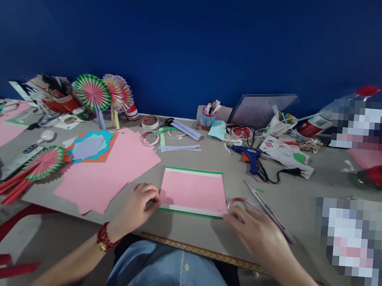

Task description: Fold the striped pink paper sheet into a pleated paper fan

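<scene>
A pink paper sheet (194, 189) lies flat in front of me, with white and green strips along its far and near edges. My left hand (142, 207) is closed, thumb and fingers pinched at the sheet's lower left edge. At the lower right corner my right hand (253, 227) has curled fingers, their tips at the paper. A tape roll (244, 200) lies just behind the right hand, partly hidden by it. Right of that hand, a slim, pale craft knife or similar long tool (270, 211) lies slanted.
Large pink sheets (112, 172) and a stack of coloured papers (89, 146) lie to the left, near a folded paper fan (45, 162). A blue glue gun (251, 158) with its cord lies at right. Behind stand a pen cup (208, 119) and lilac strips (187, 129).
</scene>
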A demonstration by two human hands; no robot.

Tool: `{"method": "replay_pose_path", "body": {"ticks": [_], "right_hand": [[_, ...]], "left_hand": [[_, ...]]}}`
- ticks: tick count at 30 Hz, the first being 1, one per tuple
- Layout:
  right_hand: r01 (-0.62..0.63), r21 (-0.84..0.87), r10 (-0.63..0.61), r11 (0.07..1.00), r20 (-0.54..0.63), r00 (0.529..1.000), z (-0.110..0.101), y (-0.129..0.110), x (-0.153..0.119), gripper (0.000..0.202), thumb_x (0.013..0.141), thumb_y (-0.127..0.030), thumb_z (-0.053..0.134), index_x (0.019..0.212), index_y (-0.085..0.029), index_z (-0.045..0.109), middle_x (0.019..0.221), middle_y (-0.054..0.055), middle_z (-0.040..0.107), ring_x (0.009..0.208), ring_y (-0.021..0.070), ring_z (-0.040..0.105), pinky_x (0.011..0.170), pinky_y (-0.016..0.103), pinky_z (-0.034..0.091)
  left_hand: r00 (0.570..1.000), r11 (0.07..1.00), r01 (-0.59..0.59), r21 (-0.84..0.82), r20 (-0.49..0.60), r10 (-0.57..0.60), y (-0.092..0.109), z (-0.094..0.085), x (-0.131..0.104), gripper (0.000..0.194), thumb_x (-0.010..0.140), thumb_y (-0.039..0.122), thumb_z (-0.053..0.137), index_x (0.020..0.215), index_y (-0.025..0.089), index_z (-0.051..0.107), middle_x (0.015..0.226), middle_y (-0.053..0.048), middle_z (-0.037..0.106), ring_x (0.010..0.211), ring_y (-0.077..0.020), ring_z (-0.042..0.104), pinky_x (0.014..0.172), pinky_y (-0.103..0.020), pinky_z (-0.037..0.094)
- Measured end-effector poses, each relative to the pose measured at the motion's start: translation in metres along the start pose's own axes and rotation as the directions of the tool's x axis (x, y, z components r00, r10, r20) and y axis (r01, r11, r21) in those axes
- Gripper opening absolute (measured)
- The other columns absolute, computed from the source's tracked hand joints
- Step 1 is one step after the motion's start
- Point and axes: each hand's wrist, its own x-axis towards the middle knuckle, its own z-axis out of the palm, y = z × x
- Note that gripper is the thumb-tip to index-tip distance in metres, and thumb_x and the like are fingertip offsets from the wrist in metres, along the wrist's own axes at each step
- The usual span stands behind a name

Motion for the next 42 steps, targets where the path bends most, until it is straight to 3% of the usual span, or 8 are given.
{"method": "replay_pose_path", "body": {"ticks": [17, 30, 36, 42], "right_hand": [[-0.005, 0.014, 0.005, 1.000, 0.032, 0.999, -0.002, -0.003, -0.001, 0.026, 0.081, -0.002, 0.056, 0.093, -0.023, 0.065, 0.093, 0.001, 0.067, 0.070, 0.0153, 0.053, 0.070, 0.031, 0.032], [-0.014, 0.019, 0.014, 1.000, -0.006, 1.000, -0.001, -0.001, -0.001, 0.025, 0.090, -0.004, 0.045, 0.089, -0.022, 0.062, 0.079, 0.001, 0.065, 0.063, 0.0158, 0.053, 0.066, 0.033, 0.031], [-0.132, -0.020, 0.131, 0.991, -0.053, 0.990, -0.001, 0.003, -0.005, 0.022, 0.102, -0.020, 0.041, 0.090, -0.020, 0.060, 0.068, -0.001, 0.064, 0.056, 0.0153, 0.056, 0.061, 0.031, 0.031], [-0.098, -0.034, 0.100, 0.995, 0.053, 0.994, -0.003, 0.004, -0.005, 0.021, 0.095, -0.010, 0.045, 0.082, -0.020, 0.059, 0.071, -0.001, 0.063, 0.056, 0.0127, 0.053, 0.059, 0.031, 0.027]], "left_hand": [[0.998, 0.997, -0.055, 0.046, -0.039, 0.056, -0.006, 0.010, -0.001, 0.012, 0.090, 0.013, 0.058, 0.081, 0.021, 0.058, 0.091, -0.001, 0.065, 0.089, -0.0201, 0.058, 0.085, -0.037, 0.044], [0.995, 0.994, -0.082, 0.066, -0.054, 0.086, -0.008, 0.018, -0.004, 0.013, 0.090, 0.010, 0.054, 0.084, 0.021, 0.055, 0.091, -0.002, 0.061, 0.090, -0.0221, 0.054, 0.082, -0.037, 0.043], [0.994, 0.992, -0.091, 0.090, -0.054, 0.096, -0.010, 0.020, -0.006, 0.012, 0.090, 0.010, 0.054, 0.086, 0.021, 0.055, 0.092, -0.003, 0.061, 0.090, -0.0230, 0.054, 0.081, -0.037, 0.044], [0.994, 0.992, -0.094, 0.082, -0.049, 0.098, -0.016, 0.024, -0.007, 0.010, 0.091, 0.012, 0.054, 0.086, 0.021, 0.054, 0.094, -0.004, 0.061, 0.091, -0.0237, 0.055, 0.080, -0.037, 0.044]]}}
